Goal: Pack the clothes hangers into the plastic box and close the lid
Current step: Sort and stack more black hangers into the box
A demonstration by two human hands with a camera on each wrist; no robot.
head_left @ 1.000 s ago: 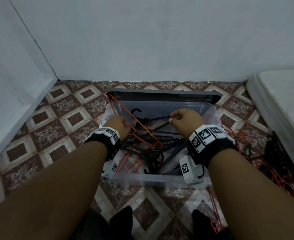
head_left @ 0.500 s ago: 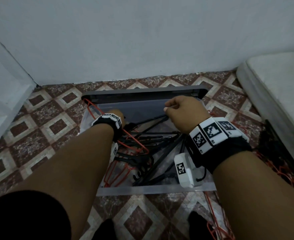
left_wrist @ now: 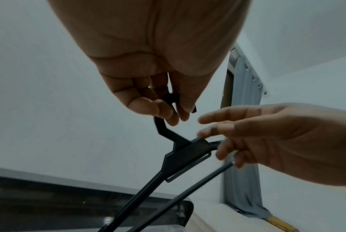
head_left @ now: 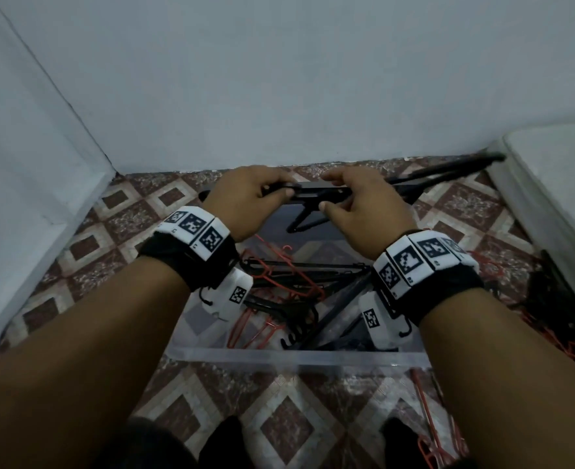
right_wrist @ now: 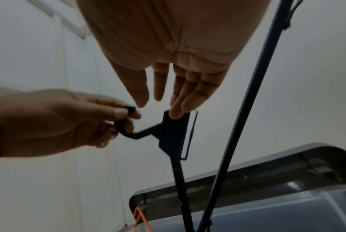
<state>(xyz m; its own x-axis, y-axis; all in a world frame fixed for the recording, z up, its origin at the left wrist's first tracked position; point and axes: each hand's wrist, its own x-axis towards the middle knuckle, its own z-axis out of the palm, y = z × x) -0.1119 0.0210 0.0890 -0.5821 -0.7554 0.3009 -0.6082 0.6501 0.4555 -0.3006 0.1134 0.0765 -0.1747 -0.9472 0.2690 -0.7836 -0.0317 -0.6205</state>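
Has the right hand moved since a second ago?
Yes. The right hand has risen from inside the plastic box toward its far rim, near the wall.

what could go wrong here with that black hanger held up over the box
The left hand only pinches the black hanger by its hook, and the right hand's fingers merely touch it, so it could swing or drop. Its long arm juts toward the mattress, and could snag the tangled hangers in the plastic box.

Bare forearms. Each wrist wears a black strap topped by a white band of square black-and-white coded markers. White camera block with one small marker and thin black cord hangs beneath each wrist.
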